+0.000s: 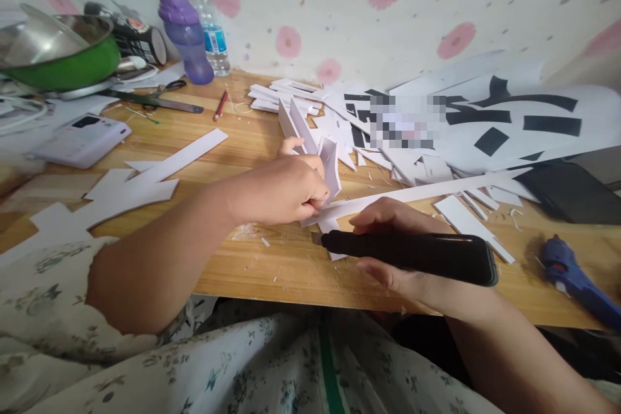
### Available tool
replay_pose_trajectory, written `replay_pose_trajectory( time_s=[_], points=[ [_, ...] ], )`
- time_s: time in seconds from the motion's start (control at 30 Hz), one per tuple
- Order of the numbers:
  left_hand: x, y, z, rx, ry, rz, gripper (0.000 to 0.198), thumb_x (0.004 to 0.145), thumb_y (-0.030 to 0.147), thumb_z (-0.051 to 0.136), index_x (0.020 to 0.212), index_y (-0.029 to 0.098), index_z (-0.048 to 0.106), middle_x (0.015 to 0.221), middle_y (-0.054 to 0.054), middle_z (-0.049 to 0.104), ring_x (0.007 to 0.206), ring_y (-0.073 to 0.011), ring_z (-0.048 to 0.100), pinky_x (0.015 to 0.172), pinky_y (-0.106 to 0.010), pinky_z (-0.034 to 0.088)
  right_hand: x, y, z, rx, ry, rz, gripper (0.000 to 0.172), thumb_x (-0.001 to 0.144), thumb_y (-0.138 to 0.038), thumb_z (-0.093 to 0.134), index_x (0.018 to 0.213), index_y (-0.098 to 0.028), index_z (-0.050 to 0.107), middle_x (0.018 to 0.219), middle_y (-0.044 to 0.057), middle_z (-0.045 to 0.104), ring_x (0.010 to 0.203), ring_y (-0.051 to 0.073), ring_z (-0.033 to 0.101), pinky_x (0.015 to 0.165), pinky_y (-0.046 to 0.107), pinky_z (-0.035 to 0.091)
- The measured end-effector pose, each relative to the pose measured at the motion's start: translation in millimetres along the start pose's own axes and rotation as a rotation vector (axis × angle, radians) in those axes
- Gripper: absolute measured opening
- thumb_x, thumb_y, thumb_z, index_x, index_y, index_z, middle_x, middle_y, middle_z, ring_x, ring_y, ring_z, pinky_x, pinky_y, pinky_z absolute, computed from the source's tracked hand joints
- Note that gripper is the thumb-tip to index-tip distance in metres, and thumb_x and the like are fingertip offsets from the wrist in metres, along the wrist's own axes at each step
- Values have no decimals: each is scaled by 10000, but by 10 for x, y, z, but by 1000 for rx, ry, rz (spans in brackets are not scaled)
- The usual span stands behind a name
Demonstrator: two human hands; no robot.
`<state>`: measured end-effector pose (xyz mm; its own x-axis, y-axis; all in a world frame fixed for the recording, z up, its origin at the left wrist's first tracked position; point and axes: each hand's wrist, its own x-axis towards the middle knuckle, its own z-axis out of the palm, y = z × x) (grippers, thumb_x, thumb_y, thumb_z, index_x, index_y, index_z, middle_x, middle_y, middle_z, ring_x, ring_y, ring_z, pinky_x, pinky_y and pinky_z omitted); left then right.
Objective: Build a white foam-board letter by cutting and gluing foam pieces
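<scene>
Found at far left of the desk (242,145): green pan (72,65), with lilac phone-like device (92,136) in front

Next to the right: cut white board panels (130,191), lying flat and overlapping. Judged light and fairly stiff; best lifted by the broad parts, not by narrow ends. Steel ruler (179,105) behind

At centre: left hand (301,184), fingers curled onto upright white board assembly (331,168), standing on the desk. Cannot verify every finger contact, being partly screened by the knuckles. Looks very light, stiff along the walls, smooth and slightly slippery; likely to dent at thin edges or part at the joins. Advise taking low, across two walls, with little squeeze

Beside it, running rightward: long white strip (412,192), flat. Judged prone to bending if raised by one end; support near the middle

Nearer: black utility knife (417,255), grasped along the handle by right hand (417,284), blade exposed and pointing left, close to the left hand. Judged rigid and heavier than the board; hold well behind the blade

Further right: printed sheet (514,142) with black shapes, thin and soft. Last, blue glue gun (577,278); take by the body, avoiding the nozzle as possibly hot
</scene>
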<state>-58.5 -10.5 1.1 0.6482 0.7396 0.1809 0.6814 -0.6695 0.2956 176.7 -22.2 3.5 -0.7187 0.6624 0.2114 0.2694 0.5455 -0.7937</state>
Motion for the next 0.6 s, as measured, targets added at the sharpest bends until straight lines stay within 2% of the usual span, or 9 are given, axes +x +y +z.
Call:
replay_pose_trajectory(
  time_s=[0.1,0.23,0.37,0.6],
  points=[
    [-1,2,-3,2,7,-5,262,788,130,550,527,152,545,690,36,627,768,-106,543,1051,-447,130,2,-28,7,-96,3,65,199,753,-216,676,939,-216,606,810,3,646,649,119,586,545,223,456],
    [-5,4,-8,10,3,-7,275,802,155,554,527,152,552,693,35,636,769,-104,541,1061,-450,133,10,-45,-14,-143,38,90,164,745,-239,656,904,-208,633,838,33,691,701,163,644,555,252,491],
    [-1,0,-5,11,1,1,250,782,133,569,533,156,558,701,34,633,785,-109,543,1052,-463,160,9,-68,-28,-120,74,84,171,732,-211,640,903,-217,635,866,38,704,769,189,675,582,262,522],
    [-1,-21,5,12,-31,2,198,746,87,633,568,163,593,711,25,634,808,-135,557,1034,-525,175,72,-130,5,-155,68,31,144,741,-184,638,884,-203,639,864,39,710,758,173,679,629,261,535]
  ],
)
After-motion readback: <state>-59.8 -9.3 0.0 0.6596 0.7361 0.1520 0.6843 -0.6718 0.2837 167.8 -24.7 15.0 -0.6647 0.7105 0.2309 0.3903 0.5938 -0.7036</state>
